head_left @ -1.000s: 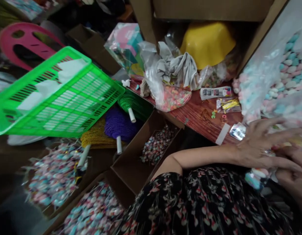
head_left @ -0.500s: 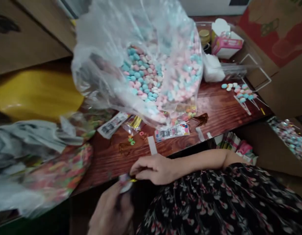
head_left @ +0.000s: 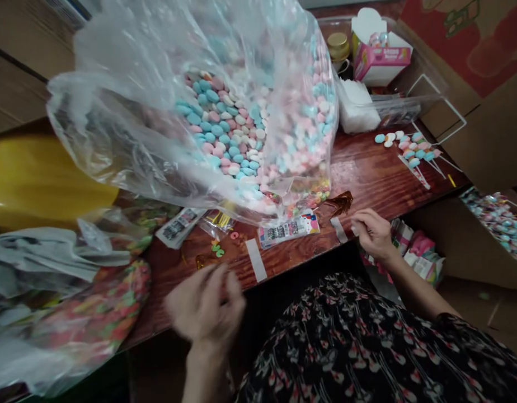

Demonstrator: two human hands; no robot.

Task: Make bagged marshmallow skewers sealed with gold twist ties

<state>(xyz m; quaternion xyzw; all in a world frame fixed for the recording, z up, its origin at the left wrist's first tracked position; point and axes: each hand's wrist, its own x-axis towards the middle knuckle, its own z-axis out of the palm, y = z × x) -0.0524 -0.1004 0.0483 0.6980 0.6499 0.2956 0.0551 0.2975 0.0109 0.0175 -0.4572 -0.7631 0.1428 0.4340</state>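
Note:
A large clear plastic bag (head_left: 225, 129) full of pastel pink, blue and white candies slumps on the red-brown wooden table (head_left: 367, 173). My right hand (head_left: 371, 235) is at the table's near edge, pinching a small white strip next to a strip of white tape (head_left: 338, 229). My left hand (head_left: 203, 302) is blurred, with its fingers apart, below a scatter of small green and pink pieces (head_left: 219, 246). Farther right, several pastel candies on white sticks (head_left: 405, 148) lie on the table. A printed packet (head_left: 288, 228) touches the bag's lower edge.
A yellow plastic basin (head_left: 40, 179) and a bag of multicoloured candy (head_left: 94, 302) sit at the left. A pink paper box (head_left: 382, 56) and a gold-lidded jar (head_left: 338, 47) stand behind the bag. A cardboard box of wrapped sweets (head_left: 493, 224) is at the right.
The view has swung from the green basket to the candy bag. My right hand has moved right along the table edge. My left hand has risen, and the shiny wrapper it held is gone from view.

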